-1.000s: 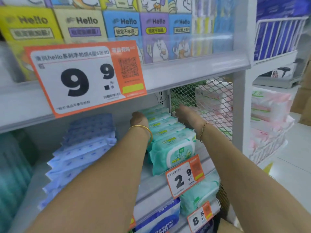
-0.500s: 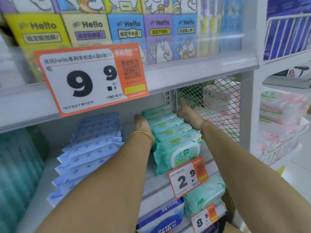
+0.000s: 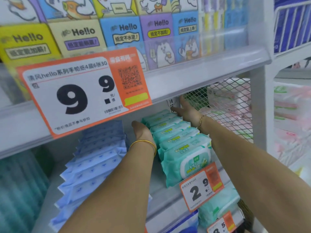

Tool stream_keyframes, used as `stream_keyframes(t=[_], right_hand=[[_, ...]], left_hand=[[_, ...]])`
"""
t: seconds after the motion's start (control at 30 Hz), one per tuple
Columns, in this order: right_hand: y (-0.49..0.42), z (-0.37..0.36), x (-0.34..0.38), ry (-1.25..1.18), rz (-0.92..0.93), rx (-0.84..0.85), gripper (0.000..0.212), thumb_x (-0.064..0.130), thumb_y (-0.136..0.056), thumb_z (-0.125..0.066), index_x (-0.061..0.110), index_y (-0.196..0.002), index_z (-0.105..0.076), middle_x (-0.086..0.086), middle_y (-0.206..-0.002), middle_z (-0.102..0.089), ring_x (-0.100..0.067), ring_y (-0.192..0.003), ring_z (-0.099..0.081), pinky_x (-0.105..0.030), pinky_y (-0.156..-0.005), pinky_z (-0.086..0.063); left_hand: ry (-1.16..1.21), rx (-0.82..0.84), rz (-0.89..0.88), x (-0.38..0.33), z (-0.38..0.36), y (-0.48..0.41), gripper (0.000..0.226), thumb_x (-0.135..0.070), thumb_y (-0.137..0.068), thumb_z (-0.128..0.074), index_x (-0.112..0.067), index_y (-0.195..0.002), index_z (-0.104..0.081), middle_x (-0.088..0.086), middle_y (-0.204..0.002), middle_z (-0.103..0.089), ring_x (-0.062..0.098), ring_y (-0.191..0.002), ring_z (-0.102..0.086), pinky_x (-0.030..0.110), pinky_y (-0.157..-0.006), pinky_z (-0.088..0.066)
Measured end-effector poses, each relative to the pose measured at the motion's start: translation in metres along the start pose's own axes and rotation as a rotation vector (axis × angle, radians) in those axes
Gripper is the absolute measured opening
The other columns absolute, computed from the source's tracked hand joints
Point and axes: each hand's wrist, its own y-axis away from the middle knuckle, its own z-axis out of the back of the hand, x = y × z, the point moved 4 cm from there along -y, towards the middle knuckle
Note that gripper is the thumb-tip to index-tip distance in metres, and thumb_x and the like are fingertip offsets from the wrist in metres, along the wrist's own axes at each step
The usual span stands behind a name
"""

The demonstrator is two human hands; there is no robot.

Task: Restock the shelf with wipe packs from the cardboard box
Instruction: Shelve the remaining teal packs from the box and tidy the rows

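While both hands flanked the row of green wipe packs (image 3: 178, 142) on the shelf (image 3: 168, 195), the left hand (image 3: 143, 133) lay flat beside it and the right hand (image 3: 186, 111) stayed spread. Soft, light, probably slippery film; best squeezed across the packs' short sides.

My left hand (image 3: 143, 132) reaches in beside the row of green wipe packs (image 3: 176, 142), and its fingertips are out of my sight behind the hand. On my right hand (image 3: 186, 111), the upper shelf edge (image 3: 202, 76) cuts off one fingertip. Both my arms run off the bottom edge. The back packs are hidden under that shelf. The small print on the price tags (image 3: 200, 189) is too blurred to read.
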Motion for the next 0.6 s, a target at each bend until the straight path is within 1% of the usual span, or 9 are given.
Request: stream_keyframes(t=[0.07, 0.1, 0.2, 0.23, 0.3, 0.37, 0.5, 0.57, 0.6], right_hand=[[-0.005, -0.003, -0.002, -0.084, 0.0, -0.002, 0.052, 0.041, -0.101, -0.03, 0.026, -0.15, -0.019, -0.008, -0.15, -0.037, -0.027, -0.131, -0.042, -0.045, -0.106, -0.039], [-0.007, -0.003, -0.003, -0.109, -0.009, 0.009, 0.053, 0.038, -0.102, -0.031, 0.025, -0.15, -0.016, -0.007, -0.152, -0.033, -0.03, -0.136, -0.036, -0.044, -0.109, -0.035], [0.003, -0.001, -0.002, -0.112, -0.074, 0.007, 0.053, 0.042, -0.102, -0.027, 0.027, -0.15, -0.013, -0.011, -0.153, -0.032, -0.04, -0.139, -0.029, -0.03, -0.076, -0.039], [0.005, -0.002, -0.004, -0.144, -0.082, 0.021, 0.053, 0.044, -0.102, -0.024, 0.025, -0.15, -0.013, -0.011, -0.154, -0.029, -0.039, -0.14, -0.027, -0.031, -0.076, -0.038], [0.01, -0.003, -0.003, -0.184, -0.091, 0.042, 0.055, 0.046, -0.101, -0.02, 0.023, -0.151, -0.012, -0.007, -0.156, -0.025, -0.032, -0.144, -0.024, -0.041, -0.102, -0.032], [0.008, -0.003, -0.005, -0.205, -0.097, 0.028, 0.054, 0.046, -0.101, -0.02, 0.027, -0.151, -0.009, -0.005, -0.153, -0.031, -0.028, -0.143, -0.026, -0.044, -0.114, -0.02], [0.002, -0.005, -0.006, -0.207, -0.017, 0.01, 0.056, 0.026, -0.103, -0.032, 0.024, -0.151, -0.004, -0.012, -0.152, -0.03, -0.04, -0.139, -0.028, -0.047, -0.116, -0.024], [0.007, -0.008, -0.003, -0.22, -0.008, 0.039, 0.054, 0.028, -0.103, -0.03, 0.021, -0.151, -0.006, -0.008, -0.154, -0.026, -0.032, -0.137, -0.035, -0.034, -0.112, -0.031], [0.009, -0.011, -0.001, -0.26, -0.006, 0.073, 0.053, 0.029, -0.104, -0.028, 0.02, -0.151, -0.005, -0.01, -0.153, -0.029, -0.028, -0.126, -0.046, -0.027, -0.102, -0.04]], left_hand=[[-0.038, 0.008, -0.012, 0.0, -0.004, 0.002, 0.053, -0.04, -0.092, -0.036, -0.011, -0.136, -0.046, 0.01, -0.138, -0.053, 0.03, -0.124, -0.052, 0.045, -0.109, -0.038], [-0.096, 0.049, -0.019, 0.001, -0.008, -0.001, 0.051, -0.036, -0.096, -0.031, -0.008, -0.138, -0.043, 0.011, -0.141, -0.049, 0.031, -0.126, -0.049, 0.043, -0.11, -0.037], [-0.266, 0.063, -0.073, -0.015, -0.011, 0.009, 0.052, -0.029, -0.102, -0.014, -0.001, -0.141, -0.033, 0.018, -0.146, -0.039, 0.034, -0.132, -0.041, 0.042, -0.109, -0.036], [-0.272, 0.045, -0.108, -0.018, -0.011, -0.005, 0.054, -0.032, -0.101, -0.013, -0.001, -0.14, -0.034, 0.018, -0.145, -0.04, 0.033, -0.132, -0.042, 0.041, -0.11, -0.035], [-0.253, 0.046, -0.077, -0.025, -0.014, -0.017, 0.06, -0.043, -0.099, -0.015, -0.005, -0.14, -0.036, 0.012, -0.144, -0.042, 0.03, -0.13, -0.045, 0.041, -0.112, -0.033], [-0.205, 0.118, -0.027, -0.025, -0.02, -0.032, 0.061, -0.048, -0.097, -0.018, -0.008, -0.138, -0.04, 0.008, -0.14, -0.046, 0.028, -0.127, -0.047, 0.043, -0.111, -0.035], [-0.255, 0.202, -0.012, -0.017, -0.024, -0.047, 0.058, -0.044, -0.094, -0.022, -0.009, -0.134, -0.045, 0.006, -0.136, -0.051, 0.027, -0.124, -0.05, 0.044, -0.109, -0.038], [-0.296, 0.201, -0.034, -0.004, -0.027, -0.069, 0.067, -0.048, -0.087, -0.02, -0.01, -0.138, -0.042, 0.008, -0.14, -0.049, 0.029, -0.127, -0.049, 0.044, -0.11, -0.036], [-0.29, 0.181, -0.026, 0.005, -0.028, -0.081, 0.073, -0.052, -0.082, -0.019, -0.011, -0.139, -0.041, 0.009, -0.141, -0.048, 0.029, -0.128, -0.048, 0.045, -0.11, -0.036]])
